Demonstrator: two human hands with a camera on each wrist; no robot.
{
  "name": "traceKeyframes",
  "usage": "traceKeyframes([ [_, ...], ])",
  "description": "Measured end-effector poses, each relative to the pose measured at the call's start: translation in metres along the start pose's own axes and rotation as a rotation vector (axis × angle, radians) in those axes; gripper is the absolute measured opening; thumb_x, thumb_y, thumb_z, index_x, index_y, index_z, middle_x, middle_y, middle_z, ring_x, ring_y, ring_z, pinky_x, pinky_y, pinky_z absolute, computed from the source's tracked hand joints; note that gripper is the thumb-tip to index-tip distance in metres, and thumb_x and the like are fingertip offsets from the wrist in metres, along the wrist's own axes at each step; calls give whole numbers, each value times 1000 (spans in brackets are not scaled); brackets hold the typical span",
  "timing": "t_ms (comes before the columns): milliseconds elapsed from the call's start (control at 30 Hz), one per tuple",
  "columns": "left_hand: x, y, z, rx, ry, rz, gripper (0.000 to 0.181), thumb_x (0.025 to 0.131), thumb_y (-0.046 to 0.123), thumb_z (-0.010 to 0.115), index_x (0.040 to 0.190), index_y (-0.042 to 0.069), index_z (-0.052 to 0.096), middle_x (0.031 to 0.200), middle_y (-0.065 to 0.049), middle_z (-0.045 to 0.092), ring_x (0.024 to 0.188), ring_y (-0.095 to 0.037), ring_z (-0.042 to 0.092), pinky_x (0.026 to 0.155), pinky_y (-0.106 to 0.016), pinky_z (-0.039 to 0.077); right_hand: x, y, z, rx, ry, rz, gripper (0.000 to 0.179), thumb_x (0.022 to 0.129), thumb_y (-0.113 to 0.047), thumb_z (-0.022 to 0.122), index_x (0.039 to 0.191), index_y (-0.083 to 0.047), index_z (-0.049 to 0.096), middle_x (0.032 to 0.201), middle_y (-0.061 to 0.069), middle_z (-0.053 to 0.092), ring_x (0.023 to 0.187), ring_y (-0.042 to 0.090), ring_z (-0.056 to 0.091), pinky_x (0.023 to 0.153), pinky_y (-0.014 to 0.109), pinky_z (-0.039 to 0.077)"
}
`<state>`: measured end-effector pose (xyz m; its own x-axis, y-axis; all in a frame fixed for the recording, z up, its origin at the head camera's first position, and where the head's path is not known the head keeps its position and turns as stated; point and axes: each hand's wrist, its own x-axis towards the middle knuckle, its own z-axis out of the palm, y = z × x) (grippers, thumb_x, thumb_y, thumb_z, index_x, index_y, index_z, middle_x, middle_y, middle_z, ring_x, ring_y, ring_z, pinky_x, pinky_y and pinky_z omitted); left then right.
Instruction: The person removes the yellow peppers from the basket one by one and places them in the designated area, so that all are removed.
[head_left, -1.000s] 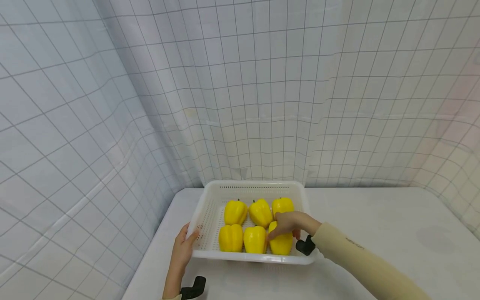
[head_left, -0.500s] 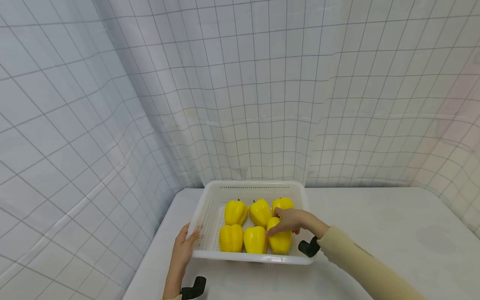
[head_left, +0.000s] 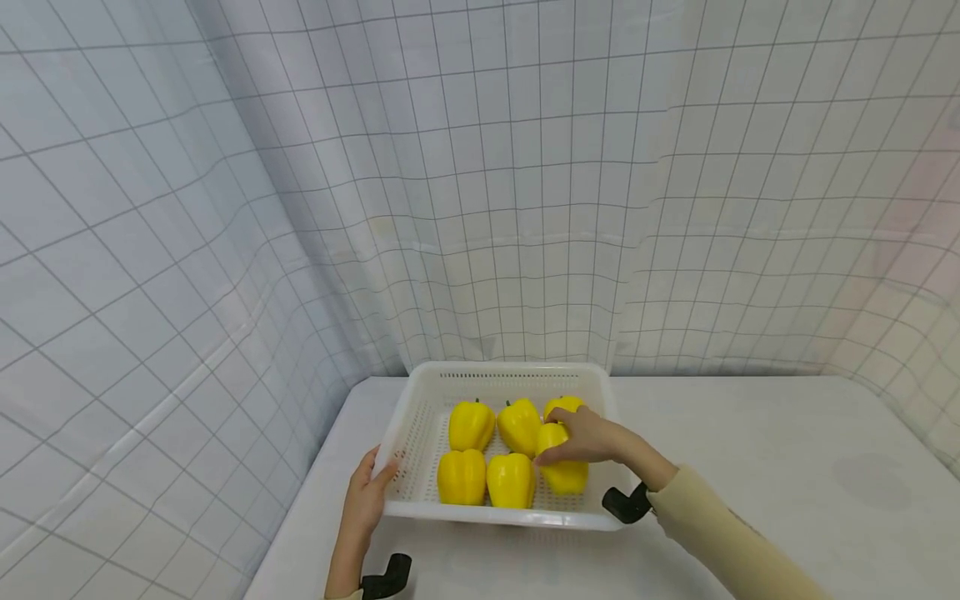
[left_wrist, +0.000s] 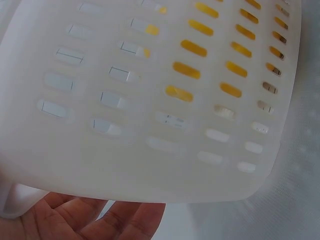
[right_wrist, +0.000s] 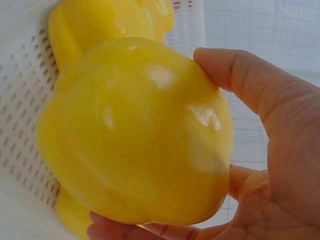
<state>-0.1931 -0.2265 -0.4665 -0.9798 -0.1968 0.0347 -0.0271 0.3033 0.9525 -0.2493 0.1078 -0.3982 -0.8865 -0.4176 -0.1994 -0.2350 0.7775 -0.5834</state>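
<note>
In the head view a white slotted plastic basket (head_left: 502, 516) stands on the table with several yellow bell peppers in it. My right hand (head_left: 588, 437) grips the front right bell pepper (head_left: 564, 477) between thumb and fingers. In the right wrist view this same bell pepper (right_wrist: 140, 135) fills the middle, thumb on one side and fingertips round the other. At the basket's left side my left hand (head_left: 365, 500) holds the rim, thumb over it. The left wrist view has its fingers (left_wrist: 100, 217) partly hidden behind the basket's edge.
Two peppers (head_left: 511, 481) (head_left: 462, 477) stand in the front row, left of the held one. The back row has more peppers (head_left: 519, 426), one partly covered by my right hand. White table surface (head_left: 750, 467) extends to the right. A gridded white curtain (head_left: 525, 208) hangs behind.
My right hand has drawn the bell pepper slightly up from the front right of the basket, and its lower end has risen off the front wall. The left hand and basket stay put.
</note>
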Motion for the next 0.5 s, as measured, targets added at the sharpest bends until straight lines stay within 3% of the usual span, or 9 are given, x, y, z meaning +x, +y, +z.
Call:
traceKeyframes([
  [233,0,-1,0,21,7,-11,45,99,18,49,138,-3,40,124,-23,54,103,-31,54,79,-38,40,-7,4,-3,114,87,-38,70,75,-40,77,131,-9,47,107,10,53,89,21,51,78,41,47],
  [500,0,-1,1,21,15,-2,44,99,18,49,138,-3,42,123,-22,55,102,-30,54,79,-37,40,-15,8,-5,220,208,-20,77,76,-41,76,130,0,39,104,11,54,84,21,55,73,38,49],
])
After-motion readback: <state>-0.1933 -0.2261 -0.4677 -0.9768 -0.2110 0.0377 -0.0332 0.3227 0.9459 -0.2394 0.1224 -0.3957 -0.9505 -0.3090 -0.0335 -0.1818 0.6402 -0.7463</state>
